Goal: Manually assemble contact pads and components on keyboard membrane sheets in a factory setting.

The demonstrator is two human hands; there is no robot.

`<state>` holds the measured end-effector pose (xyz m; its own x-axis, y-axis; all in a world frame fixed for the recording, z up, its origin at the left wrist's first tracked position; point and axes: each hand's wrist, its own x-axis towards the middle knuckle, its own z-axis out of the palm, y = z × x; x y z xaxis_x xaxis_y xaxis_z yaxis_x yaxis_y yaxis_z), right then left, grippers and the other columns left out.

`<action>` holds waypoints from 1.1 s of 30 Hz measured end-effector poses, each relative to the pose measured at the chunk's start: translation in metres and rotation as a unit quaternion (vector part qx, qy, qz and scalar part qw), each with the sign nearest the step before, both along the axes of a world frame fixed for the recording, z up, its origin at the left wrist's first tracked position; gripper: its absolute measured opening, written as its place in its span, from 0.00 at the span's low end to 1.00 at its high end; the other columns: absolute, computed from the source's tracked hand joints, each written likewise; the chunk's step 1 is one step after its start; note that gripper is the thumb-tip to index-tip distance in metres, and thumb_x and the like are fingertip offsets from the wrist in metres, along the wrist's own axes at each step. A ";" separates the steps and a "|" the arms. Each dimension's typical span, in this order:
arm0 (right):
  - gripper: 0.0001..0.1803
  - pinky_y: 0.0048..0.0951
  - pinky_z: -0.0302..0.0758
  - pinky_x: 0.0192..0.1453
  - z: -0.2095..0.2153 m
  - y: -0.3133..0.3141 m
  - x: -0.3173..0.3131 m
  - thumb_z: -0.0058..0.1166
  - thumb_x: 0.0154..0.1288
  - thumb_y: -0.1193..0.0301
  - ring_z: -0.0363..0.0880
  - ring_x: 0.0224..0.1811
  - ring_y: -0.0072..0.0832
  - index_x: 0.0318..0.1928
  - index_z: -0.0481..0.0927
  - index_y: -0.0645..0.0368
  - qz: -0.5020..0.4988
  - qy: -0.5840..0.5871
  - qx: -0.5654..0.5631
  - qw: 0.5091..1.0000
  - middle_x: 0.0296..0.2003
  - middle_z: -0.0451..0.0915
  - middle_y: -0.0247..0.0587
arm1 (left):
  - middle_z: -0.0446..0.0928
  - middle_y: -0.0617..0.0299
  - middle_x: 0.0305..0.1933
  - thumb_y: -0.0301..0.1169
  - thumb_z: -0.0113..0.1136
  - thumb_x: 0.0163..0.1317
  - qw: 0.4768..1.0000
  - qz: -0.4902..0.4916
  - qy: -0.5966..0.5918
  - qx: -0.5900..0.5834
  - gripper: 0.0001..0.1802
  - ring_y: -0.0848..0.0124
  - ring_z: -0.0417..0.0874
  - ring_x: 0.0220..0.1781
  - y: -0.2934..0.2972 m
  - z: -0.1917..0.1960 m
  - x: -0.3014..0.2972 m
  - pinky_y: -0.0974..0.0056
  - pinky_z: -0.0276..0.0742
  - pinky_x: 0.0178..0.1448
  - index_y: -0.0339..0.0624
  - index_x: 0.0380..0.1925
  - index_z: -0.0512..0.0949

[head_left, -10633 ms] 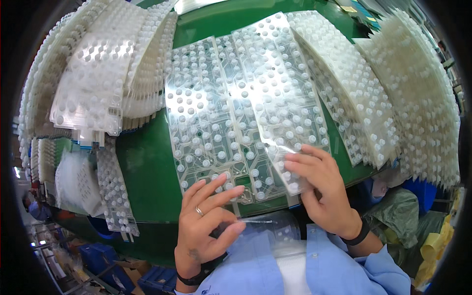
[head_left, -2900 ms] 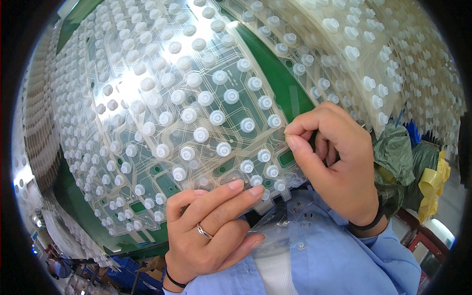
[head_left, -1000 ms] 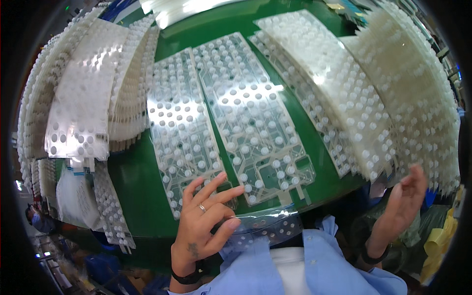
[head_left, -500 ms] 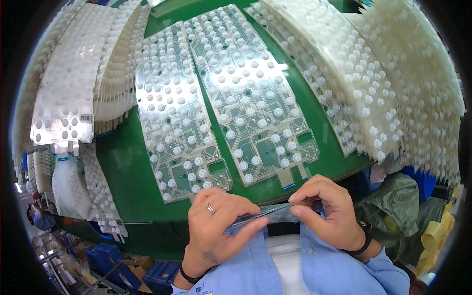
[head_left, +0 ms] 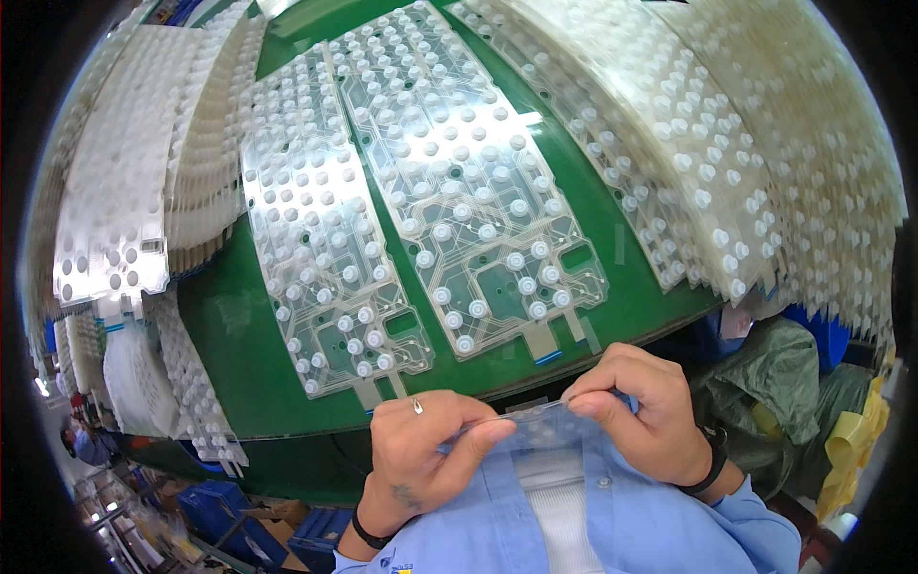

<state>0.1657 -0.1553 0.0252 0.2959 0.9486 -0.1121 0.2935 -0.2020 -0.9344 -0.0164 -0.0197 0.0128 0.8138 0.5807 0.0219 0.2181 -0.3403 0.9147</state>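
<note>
In front of my shirt, both hands stretch a clear plastic sheet [head_left: 543, 418] between them at the near edge of the table. My left hand [head_left: 421, 450], with a ring on one finger, pinches its left end between thumb and fingers. The right end is gripped the same way by my right hand [head_left: 643, 413]. Faint round spots show on the sheet, but its lower part is hard to make out against the shirt. Just beyond lie two transparent keyboard membranes, a left one [head_left: 316, 251] and a right one [head_left: 466, 222], side by side with white domes and flat connector tails.
Fanned stacks of similar membranes stand at the left [head_left: 110, 182] and right [head_left: 660, 124] of the green tabletop [head_left: 239, 344]. Blue crates [head_left: 218, 512] are below the table at lower left. A dark green plastic bag [head_left: 765, 392] lies at lower right.
The sheet between my hands has tilted, so more of its face shows. My left hand sits slightly lower. The whole tabletop view has shifted a little to the left.
</note>
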 end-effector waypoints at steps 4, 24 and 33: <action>0.06 0.24 0.74 0.36 -0.001 -0.001 0.001 0.60 0.62 0.76 0.79 0.30 0.27 0.39 0.82 0.63 -0.016 0.030 0.004 0.999 0.30 0.81 0.42 | 0.79 0.60 0.20 0.30 0.72 0.51 1.000 -0.007 -0.009 0.021 0.08 0.68 0.79 0.20 0.000 -0.002 0.002 0.68 0.71 0.23 0.38 0.23 0.82; 0.06 0.24 0.74 0.42 -0.007 0.001 0.028 0.59 0.59 0.81 0.78 0.39 0.26 0.38 0.81 0.62 -0.184 0.041 0.082 0.979 0.36 0.79 0.39 | 0.83 0.58 0.46 0.35 0.69 0.48 0.964 -0.107 0.002 0.242 0.11 0.58 0.80 0.52 0.020 0.002 0.044 0.55 0.67 0.52 0.44 0.20 0.77; 0.04 0.20 0.68 0.27 -0.014 0.033 0.034 0.56 0.62 0.79 0.74 0.27 0.18 0.38 0.80 0.63 -0.144 -0.035 0.029 0.989 0.31 0.78 0.37 | 0.83 0.59 0.51 0.41 0.69 0.48 0.967 -0.157 0.028 0.200 0.12 0.59 0.79 0.57 0.021 -0.013 0.020 0.57 0.65 0.53 0.47 0.19 0.77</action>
